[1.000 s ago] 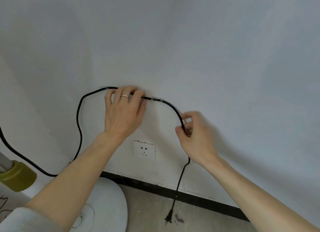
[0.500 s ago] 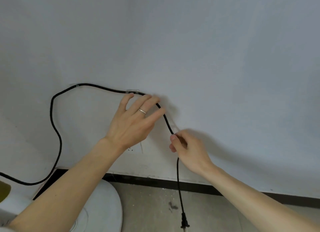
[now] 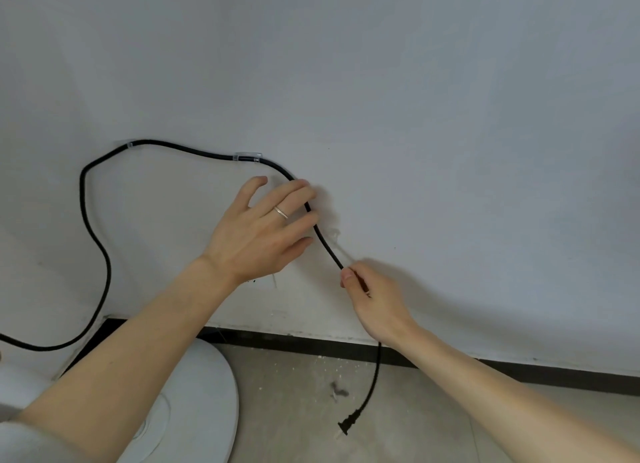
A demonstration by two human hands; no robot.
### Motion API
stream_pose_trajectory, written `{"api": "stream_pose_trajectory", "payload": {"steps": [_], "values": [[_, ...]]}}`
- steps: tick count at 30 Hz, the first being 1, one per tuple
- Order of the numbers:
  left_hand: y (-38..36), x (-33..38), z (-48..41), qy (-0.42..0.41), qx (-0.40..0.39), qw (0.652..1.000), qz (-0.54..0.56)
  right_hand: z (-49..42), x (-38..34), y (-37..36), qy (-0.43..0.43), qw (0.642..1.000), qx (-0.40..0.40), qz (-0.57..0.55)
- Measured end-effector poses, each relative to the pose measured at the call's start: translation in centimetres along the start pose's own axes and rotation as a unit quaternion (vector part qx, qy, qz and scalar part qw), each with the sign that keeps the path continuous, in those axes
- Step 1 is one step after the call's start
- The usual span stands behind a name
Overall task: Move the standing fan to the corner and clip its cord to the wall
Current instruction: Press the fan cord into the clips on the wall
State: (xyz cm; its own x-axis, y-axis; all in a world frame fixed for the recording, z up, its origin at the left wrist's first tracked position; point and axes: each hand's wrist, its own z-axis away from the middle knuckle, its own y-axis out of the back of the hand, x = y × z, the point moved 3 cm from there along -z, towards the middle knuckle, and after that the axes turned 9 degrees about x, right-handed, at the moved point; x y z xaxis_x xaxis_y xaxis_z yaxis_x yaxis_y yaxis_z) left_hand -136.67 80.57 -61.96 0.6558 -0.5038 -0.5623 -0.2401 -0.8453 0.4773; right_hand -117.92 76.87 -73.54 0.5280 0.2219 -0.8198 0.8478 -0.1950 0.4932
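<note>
The fan's black cord (image 3: 187, 150) runs along the white wall through two clear clips, one at the left (image 3: 131, 145) and one in the middle (image 3: 247, 157). A third clear clip (image 3: 335, 236) sits on the wall beside the cord, lower right. My left hand (image 3: 259, 227) is spread flat against the wall, fingertips touching the cord below the middle clip. My right hand (image 3: 375, 298) pinches the cord just under that third clip. The plug (image 3: 348, 426) dangles near the floor. The fan's round white base (image 3: 204, 403) stands at the lower left.
A black skirting strip (image 3: 450, 358) runs along the wall's foot above a grey concrete floor (image 3: 415, 428). The wall corner (image 3: 104, 319) lies at the left. The wall socket is hidden behind my left wrist.
My left hand slid from the cord between the clips down and right, now spread open. My right hand moved lower along the cord. The view shifted right, so the fan pole left the frame.
</note>
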Motion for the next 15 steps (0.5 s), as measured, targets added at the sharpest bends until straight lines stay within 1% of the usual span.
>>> {"api": "stream_pose_trajectory", "payload": {"steps": [3,9,11,15], "values": [[-0.4,0.7,0.2,0.017,0.016,1.0,-0.004,-0.1,-0.2,-0.2,-0.005,0.999,0.033,-0.007],[-1.2,1.4,0.2,0.052,0.058,0.997,-0.008,-0.8,-0.7,0.1,-0.005,0.997,0.062,0.051],[-1.3,1.4,0.3,0.058,0.068,0.996,-0.014,-0.9,-0.8,0.4,0.004,0.995,0.066,0.071],[-1.5,1.2,0.5,0.057,0.077,0.995,-0.012,-1.1,-0.8,1.2,0.016,0.993,0.093,0.075]]}}
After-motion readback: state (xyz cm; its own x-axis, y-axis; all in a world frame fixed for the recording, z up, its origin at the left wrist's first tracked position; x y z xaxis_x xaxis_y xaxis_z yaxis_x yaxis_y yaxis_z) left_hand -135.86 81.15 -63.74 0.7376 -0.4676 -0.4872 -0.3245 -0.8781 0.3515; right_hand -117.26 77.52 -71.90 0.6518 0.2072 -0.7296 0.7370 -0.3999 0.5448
